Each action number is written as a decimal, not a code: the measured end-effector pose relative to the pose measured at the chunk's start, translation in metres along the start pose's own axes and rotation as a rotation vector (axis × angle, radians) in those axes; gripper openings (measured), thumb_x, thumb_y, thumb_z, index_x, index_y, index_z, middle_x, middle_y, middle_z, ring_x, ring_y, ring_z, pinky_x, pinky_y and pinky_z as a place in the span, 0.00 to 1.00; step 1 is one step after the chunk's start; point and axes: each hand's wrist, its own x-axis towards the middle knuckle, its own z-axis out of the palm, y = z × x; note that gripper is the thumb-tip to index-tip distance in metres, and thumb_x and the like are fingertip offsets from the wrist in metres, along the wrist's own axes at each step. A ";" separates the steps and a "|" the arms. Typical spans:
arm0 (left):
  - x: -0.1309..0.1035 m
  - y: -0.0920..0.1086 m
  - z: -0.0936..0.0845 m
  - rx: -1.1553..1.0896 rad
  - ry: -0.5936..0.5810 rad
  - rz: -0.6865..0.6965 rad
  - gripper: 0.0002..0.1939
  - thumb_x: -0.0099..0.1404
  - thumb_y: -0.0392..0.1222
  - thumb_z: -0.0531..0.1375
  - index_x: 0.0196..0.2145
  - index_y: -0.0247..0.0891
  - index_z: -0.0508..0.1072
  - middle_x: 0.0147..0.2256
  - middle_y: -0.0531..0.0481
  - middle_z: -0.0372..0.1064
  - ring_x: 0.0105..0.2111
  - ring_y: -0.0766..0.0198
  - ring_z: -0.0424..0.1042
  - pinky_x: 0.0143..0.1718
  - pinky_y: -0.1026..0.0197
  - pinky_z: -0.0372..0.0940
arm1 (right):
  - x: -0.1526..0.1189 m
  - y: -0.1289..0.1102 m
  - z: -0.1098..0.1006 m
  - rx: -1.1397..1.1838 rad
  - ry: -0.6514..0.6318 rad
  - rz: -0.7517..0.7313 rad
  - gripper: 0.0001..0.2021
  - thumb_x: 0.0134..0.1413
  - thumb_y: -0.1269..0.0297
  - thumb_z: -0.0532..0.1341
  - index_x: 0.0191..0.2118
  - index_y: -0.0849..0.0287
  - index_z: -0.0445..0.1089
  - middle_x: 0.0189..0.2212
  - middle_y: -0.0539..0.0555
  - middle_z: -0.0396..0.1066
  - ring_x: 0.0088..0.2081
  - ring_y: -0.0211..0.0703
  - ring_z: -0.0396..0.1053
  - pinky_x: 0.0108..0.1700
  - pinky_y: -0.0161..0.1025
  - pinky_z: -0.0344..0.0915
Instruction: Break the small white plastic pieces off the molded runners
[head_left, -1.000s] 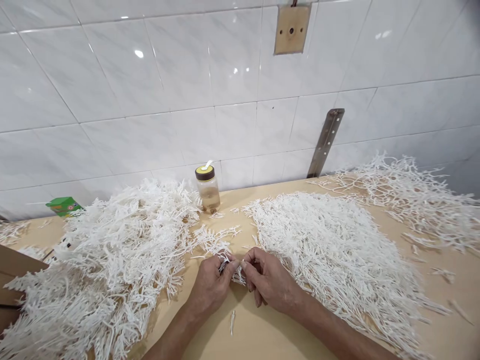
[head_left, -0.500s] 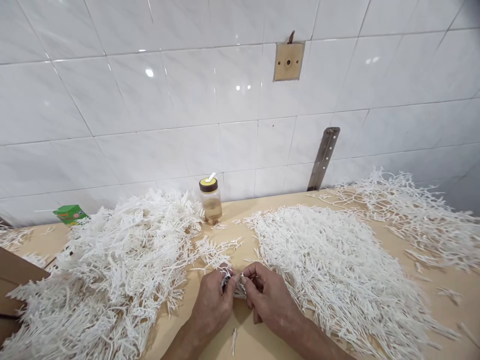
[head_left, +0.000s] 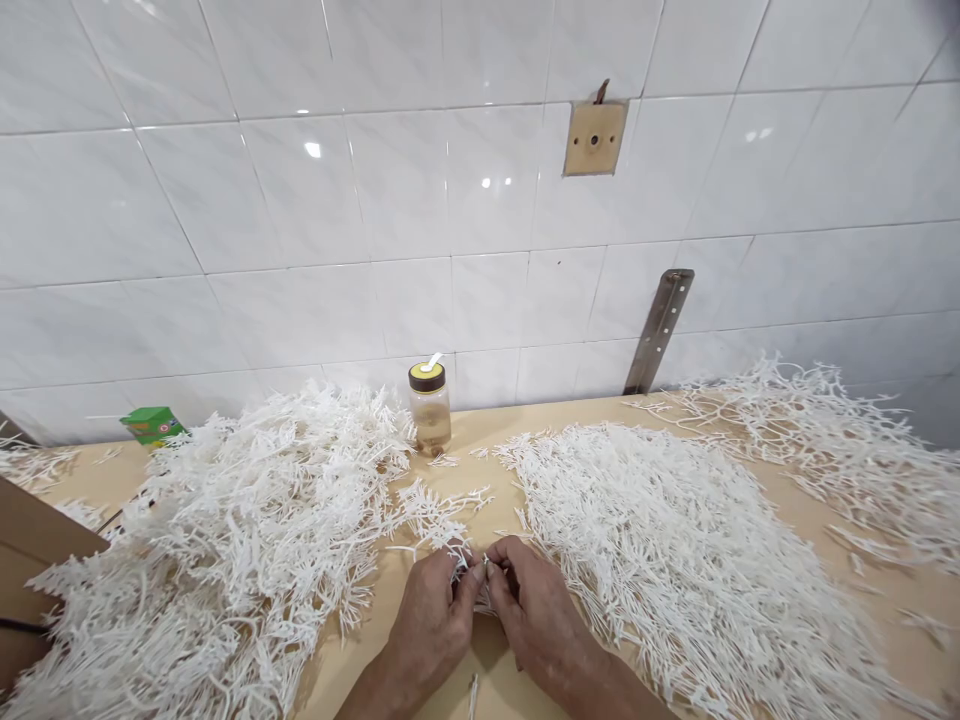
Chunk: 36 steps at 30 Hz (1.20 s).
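My left hand (head_left: 439,605) is closed in a pinch on a white branching plastic piece (head_left: 459,560), whose thin prongs stick out past the fingers. Close beside it, my right hand (head_left: 536,610) pinches the near end of the same piece between thumb and forefinger. The fingertips almost meet, and most of what lies under them is hidden. Left of my hands rises a tangled heap of white branching pieces (head_left: 247,530). To the right spreads a flatter pile of short white pieces (head_left: 675,540). Just beyond my hands lie several loose branching pieces (head_left: 435,512).
A clear bottle with a yellow and black lid (head_left: 430,410) stands at the back near the tiled wall. A green carton (head_left: 152,426) sits behind the left heap. Longer white branches (head_left: 825,430) lie at the far right. A metal bracket (head_left: 660,330) leans up the wall.
The whole view has shifted slightly, with everything a little lower and further right. Both hands keep their pinch, the right fingers slightly more curled in.
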 end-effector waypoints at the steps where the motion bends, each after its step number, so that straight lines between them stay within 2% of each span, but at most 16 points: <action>1: 0.000 0.000 0.000 -0.012 0.003 0.009 0.16 0.68 0.47 0.53 0.25 0.38 0.70 0.24 0.48 0.71 0.25 0.61 0.67 0.27 0.62 0.59 | 0.000 0.001 0.000 -0.021 -0.004 -0.031 0.10 0.63 0.64 0.50 0.35 0.57 0.67 0.29 0.53 0.71 0.31 0.43 0.68 0.34 0.39 0.63; 5: 0.000 0.001 -0.001 -0.005 0.021 0.011 0.17 0.67 0.47 0.54 0.23 0.38 0.68 0.21 0.50 0.67 0.23 0.63 0.64 0.25 0.62 0.56 | 0.000 0.006 0.000 -0.094 -0.007 -0.118 0.11 0.64 0.65 0.47 0.35 0.56 0.65 0.30 0.54 0.70 0.33 0.45 0.68 0.35 0.41 0.63; 9: -0.003 0.005 -0.003 -0.080 -0.047 -0.034 0.15 0.66 0.46 0.54 0.25 0.37 0.70 0.22 0.50 0.67 0.24 0.63 0.64 0.26 0.62 0.57 | 0.005 0.011 -0.008 -0.155 0.106 -0.015 0.09 0.60 0.63 0.50 0.30 0.55 0.63 0.25 0.53 0.68 0.27 0.45 0.67 0.29 0.41 0.62; 11: -0.002 0.006 -0.004 -0.182 -0.087 -0.061 0.15 0.66 0.47 0.54 0.27 0.37 0.71 0.23 0.50 0.67 0.25 0.63 0.65 0.28 0.63 0.59 | 0.006 0.011 -0.012 -0.061 0.103 0.103 0.08 0.60 0.61 0.51 0.30 0.55 0.62 0.21 0.50 0.66 0.20 0.42 0.65 0.22 0.38 0.60; 15: 0.001 0.004 -0.004 -0.338 -0.085 -0.109 0.16 0.67 0.50 0.54 0.30 0.36 0.72 0.25 0.50 0.67 0.28 0.62 0.66 0.31 0.62 0.61 | 0.004 0.006 -0.016 0.319 0.014 0.327 0.12 0.59 0.52 0.54 0.34 0.55 0.61 0.16 0.43 0.63 0.10 0.35 0.59 0.13 0.32 0.55; 18: 0.002 0.003 -0.004 -0.366 -0.081 -0.116 0.16 0.66 0.51 0.55 0.30 0.36 0.72 0.25 0.51 0.66 0.28 0.63 0.65 0.32 0.63 0.61 | 0.003 0.003 -0.016 0.490 0.010 0.375 0.16 0.57 0.47 0.57 0.34 0.56 0.61 0.14 0.42 0.63 0.10 0.34 0.59 0.13 0.29 0.54; 22: 0.002 0.002 -0.003 -0.370 -0.070 -0.138 0.17 0.66 0.51 0.55 0.28 0.36 0.72 0.24 0.51 0.64 0.27 0.64 0.64 0.31 0.64 0.60 | 0.005 0.004 -0.020 0.633 -0.001 0.354 0.19 0.57 0.44 0.58 0.31 0.57 0.64 0.13 0.43 0.62 0.11 0.32 0.56 0.12 0.29 0.54; 26: 0.002 -0.002 -0.001 -0.389 -0.035 -0.131 0.17 0.66 0.51 0.55 0.28 0.36 0.72 0.24 0.51 0.65 0.27 0.64 0.64 0.30 0.65 0.60 | 0.011 0.000 -0.036 0.892 0.073 0.418 0.18 0.55 0.47 0.63 0.29 0.58 0.65 0.17 0.45 0.63 0.14 0.30 0.55 0.13 0.28 0.55; 29: 0.003 -0.007 0.001 -0.406 -0.024 -0.149 0.17 0.66 0.51 0.55 0.28 0.35 0.71 0.22 0.52 0.62 0.24 0.66 0.61 0.26 0.65 0.57 | 0.019 -0.003 -0.055 1.095 0.194 0.510 0.16 0.51 0.50 0.67 0.34 0.57 0.67 0.24 0.47 0.66 0.17 0.29 0.56 0.14 0.26 0.54; 31: 0.004 -0.008 0.001 -0.415 -0.019 -0.162 0.17 0.66 0.51 0.56 0.28 0.35 0.71 0.21 0.53 0.60 0.24 0.67 0.59 0.26 0.65 0.56 | 0.023 -0.004 -0.066 1.175 0.229 0.543 0.17 0.52 0.49 0.65 0.39 0.56 0.69 0.25 0.47 0.65 0.18 0.29 0.54 0.14 0.27 0.54; 33: 0.005 -0.007 -0.001 -0.418 -0.024 -0.151 0.17 0.65 0.51 0.56 0.28 0.35 0.71 0.22 0.53 0.61 0.24 0.67 0.59 0.26 0.65 0.56 | 0.023 -0.005 -0.070 1.187 0.193 0.531 0.20 0.53 0.45 0.63 0.43 0.56 0.70 0.26 0.49 0.65 0.18 0.31 0.55 0.13 0.28 0.54; 36: 0.005 -0.003 -0.004 -0.418 -0.051 -0.103 0.18 0.66 0.51 0.56 0.26 0.35 0.71 0.23 0.51 0.63 0.26 0.65 0.62 0.29 0.65 0.58 | 0.017 -0.004 -0.063 1.025 0.056 0.440 0.21 0.52 0.45 0.64 0.44 0.57 0.72 0.32 0.52 0.68 0.22 0.33 0.60 0.14 0.28 0.57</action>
